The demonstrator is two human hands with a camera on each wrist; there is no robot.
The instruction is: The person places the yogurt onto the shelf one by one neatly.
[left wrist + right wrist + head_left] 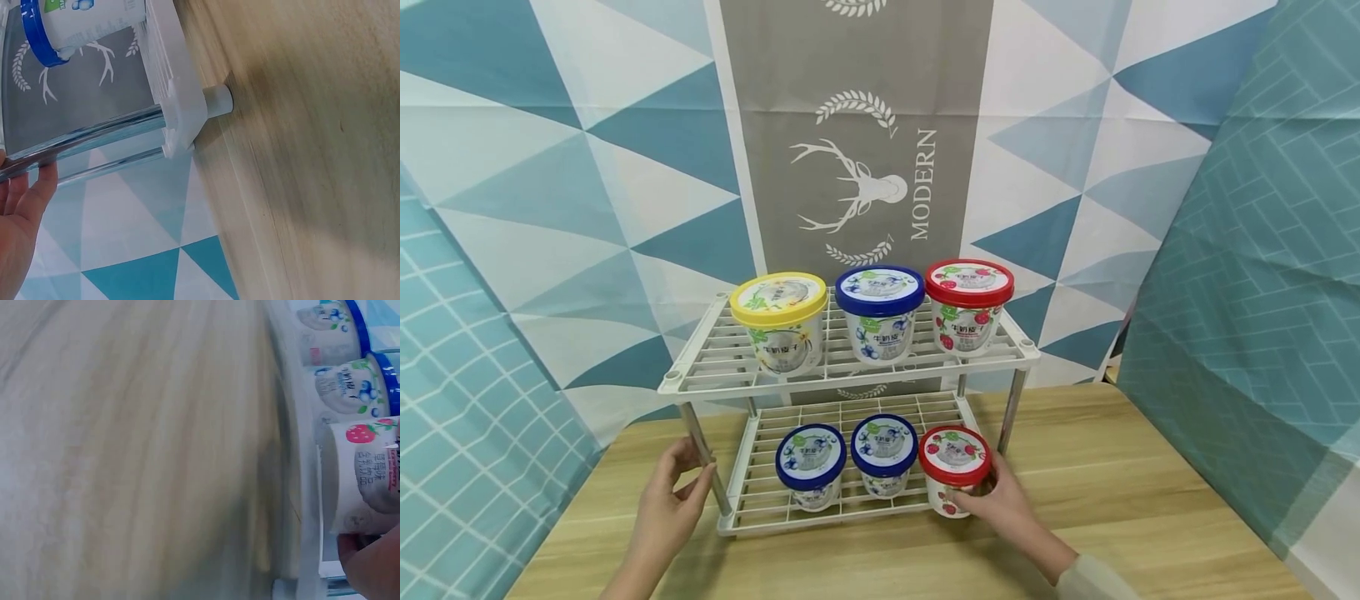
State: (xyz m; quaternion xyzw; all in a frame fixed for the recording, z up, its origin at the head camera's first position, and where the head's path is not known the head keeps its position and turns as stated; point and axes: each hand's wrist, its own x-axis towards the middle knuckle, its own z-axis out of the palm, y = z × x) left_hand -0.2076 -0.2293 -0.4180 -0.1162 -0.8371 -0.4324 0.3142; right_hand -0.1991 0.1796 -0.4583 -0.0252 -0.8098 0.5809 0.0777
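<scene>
A white two-tier rack [745,521] with metal posts stands on the table. At its front left post [706,458], my left hand [670,496] has its fingers and thumb curled about the metal; the left wrist view shows fingertips on the post [94,132]. On the lower tier's right end, my right hand [1006,504] grips a strawberry ice-cream-style tub with a red lid [955,454] between thumb and fingers. The far fingers are partly hidden by the tub. Beside it sit two blue-lidded blueberry tubs [884,446], also seen in the right wrist view.
On the upper tier stand a yellow-lidded tub [782,321], a blue-lidded tub [880,312] and a red-lidded tub [968,304]. The wooden table [1097,483] extends in front and right. Behind hangs a patterned cloth [865,75]; tiled sheets [1255,333] flank the table.
</scene>
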